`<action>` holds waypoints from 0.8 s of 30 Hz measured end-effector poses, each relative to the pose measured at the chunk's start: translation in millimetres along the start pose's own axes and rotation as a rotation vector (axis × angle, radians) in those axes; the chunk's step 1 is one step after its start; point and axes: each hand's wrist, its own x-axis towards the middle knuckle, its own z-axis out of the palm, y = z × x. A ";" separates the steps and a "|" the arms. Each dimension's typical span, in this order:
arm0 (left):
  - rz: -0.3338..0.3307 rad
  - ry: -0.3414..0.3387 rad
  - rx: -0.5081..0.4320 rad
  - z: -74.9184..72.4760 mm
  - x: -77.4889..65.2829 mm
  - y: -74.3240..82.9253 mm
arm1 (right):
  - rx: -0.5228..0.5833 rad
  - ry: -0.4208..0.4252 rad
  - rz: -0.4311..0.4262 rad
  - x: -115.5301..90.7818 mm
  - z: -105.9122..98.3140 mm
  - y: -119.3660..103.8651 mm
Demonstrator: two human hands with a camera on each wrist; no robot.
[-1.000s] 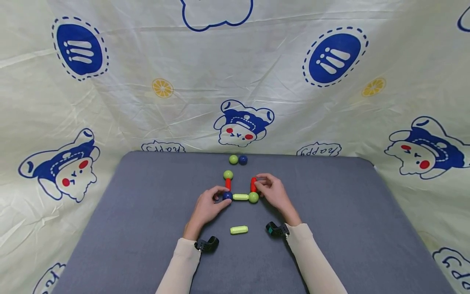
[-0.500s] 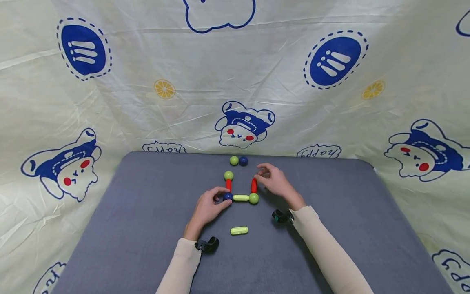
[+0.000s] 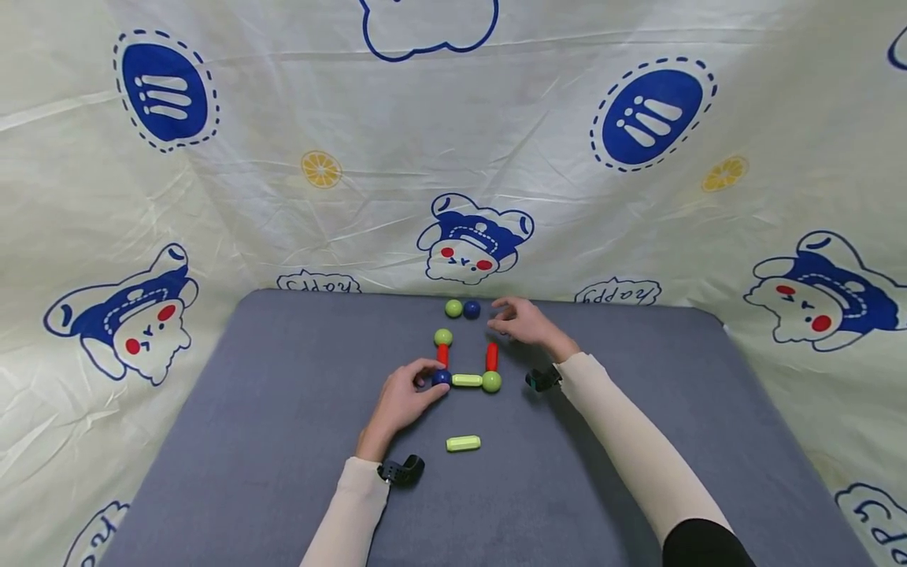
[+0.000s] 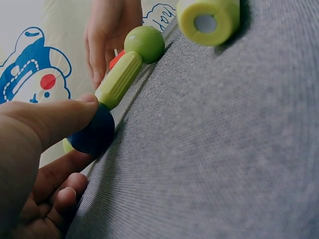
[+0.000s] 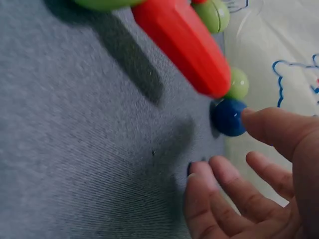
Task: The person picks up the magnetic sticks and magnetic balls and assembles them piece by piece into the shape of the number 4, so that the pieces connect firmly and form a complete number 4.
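Observation:
My left hand [image 3: 402, 402] pinches a dark blue ball [image 4: 94, 132] between thumb and fingers. From that ball a pale green rod [image 3: 467, 380] runs right to a green ball [image 3: 491, 382], and a red rod [image 3: 442, 356] leads away to another green ball [image 3: 443, 337]. A second red rod [image 5: 182, 47] extends from the right-hand green ball, its far end bare. My right hand [image 3: 524, 320] holds nothing. Its fingers are spread and loosely bent, just right of a loose blue ball [image 3: 472, 309] at the back.
A loose green ball [image 3: 453, 308] sits beside the loose blue ball near the table's back edge. One spare pale green rod [image 3: 464, 443] lies between my forearms. Behind the grey table [image 3: 298, 370] hangs a printed white cloth [image 3: 383, 157].
My right hand has let go of the right-hand red rod and moved away from me, toward the loose blue ball. The left hand keeps its hold on the other blue ball.

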 end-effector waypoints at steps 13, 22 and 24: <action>-0.008 -0.003 0.010 0.1 0.6 -0.5 | 0.070 -0.011 0.023 26.6 0.3 0.6; -0.008 0.005 0.004 -0.3 0.4 -1.1 | 0.029 -0.019 0.009 39.4 6.3 -2.1; -0.010 0.006 0.006 -1.1 0.5 -1.6 | 0.010 -0.023 0.005 42.7 7.6 -2.8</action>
